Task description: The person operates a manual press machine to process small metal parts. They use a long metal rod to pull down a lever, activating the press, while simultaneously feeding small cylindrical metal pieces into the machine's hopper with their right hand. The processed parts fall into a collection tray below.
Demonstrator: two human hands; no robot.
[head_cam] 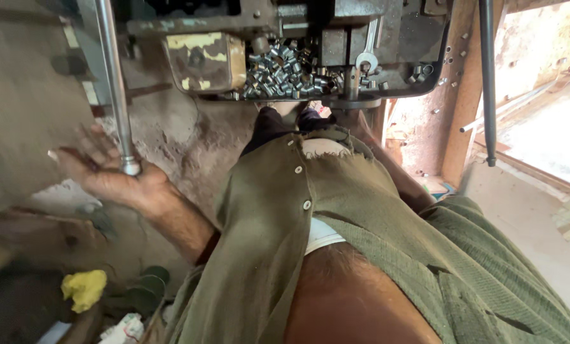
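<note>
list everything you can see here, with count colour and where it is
metal rod: one, silver, upright at left, its lower end at the left hand
machine: one, dark with a worn yellow block, top centre
small metal sleeves: a heap, too many to count, silver, in the machine's tray
spanner: one, silver, standing in the tray at right
dark bar: one, black, hanging at upper right
wooden post: one, brown, right of the machine
yellow cloth: one, lower left
shirt: one, olive green, torn, unbuttoned, centre
left hand: open palm under the rod's end
right hand: not in view
</note>
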